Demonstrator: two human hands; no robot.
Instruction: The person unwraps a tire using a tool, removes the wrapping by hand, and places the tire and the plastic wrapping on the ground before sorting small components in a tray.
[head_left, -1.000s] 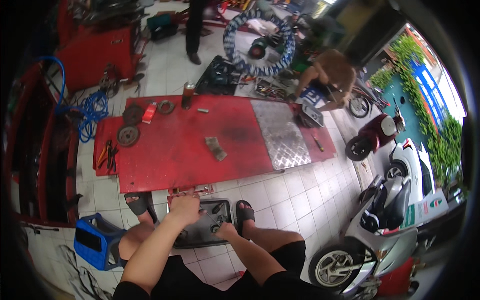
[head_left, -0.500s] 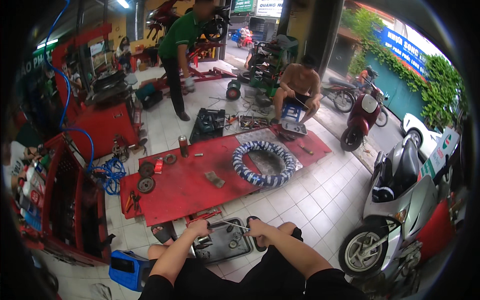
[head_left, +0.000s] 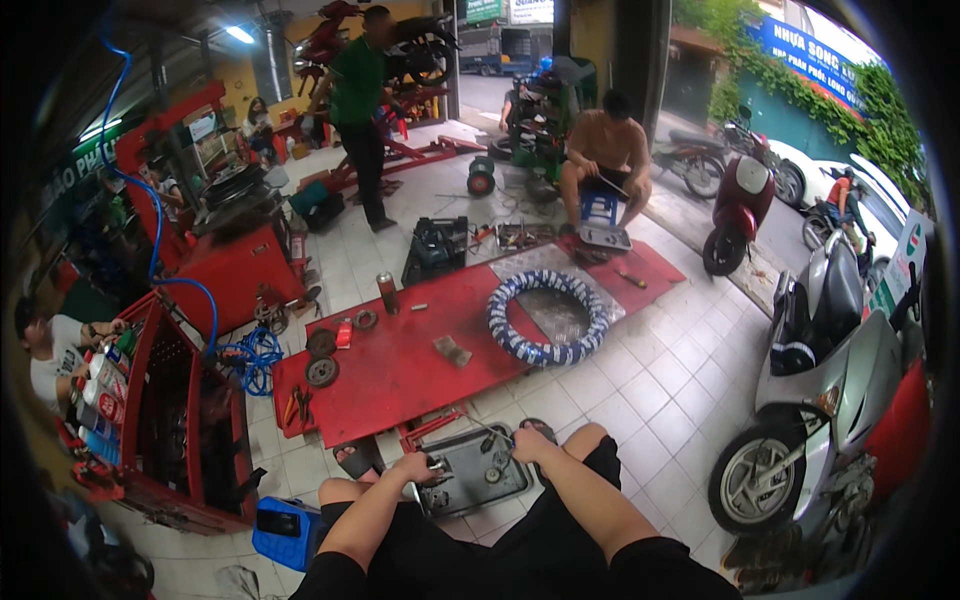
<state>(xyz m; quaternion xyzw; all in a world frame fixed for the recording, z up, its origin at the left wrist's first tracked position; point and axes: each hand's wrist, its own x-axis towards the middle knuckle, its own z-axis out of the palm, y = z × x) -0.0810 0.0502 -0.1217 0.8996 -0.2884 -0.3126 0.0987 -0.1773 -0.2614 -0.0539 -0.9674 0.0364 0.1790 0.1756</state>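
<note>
At the bottom centre, a grey metal tray [head_left: 465, 505] with small metal parts sits on the tiled floor between my legs. My left hand [head_left: 414, 465] is closed on a small metal piece over the tray's left side; its exact shape is unclear. Over the right side, my right hand [head_left: 527, 446] grips a thin metal rod [head_left: 494, 429] angled up to the left. Beyond the tray lies a low red platform [head_left: 395, 405], bearing a tyre in blue-and-white wrapping [head_left: 548, 351], two round worn parts [head_left: 322, 370], pliers [head_left: 295, 405], a can [head_left: 387, 292] and a rag [head_left: 451, 351].
A red tool cart [head_left: 185, 450] and blue stool [head_left: 280, 532] are left; a silver scooter [head_left: 820, 370] is right. A person in green [head_left: 358, 120] stands behind, a shirtless person [head_left: 607, 150] sits with a tray, another person [head_left: 50, 355] is by the cart. Hose coils [head_left: 255, 355] lie left.
The wrapped tyre, upright and raised a second ago, now lies flat on the platform. The person in green has straightened. My view has tilted upward; both my hands remain over the tray.
</note>
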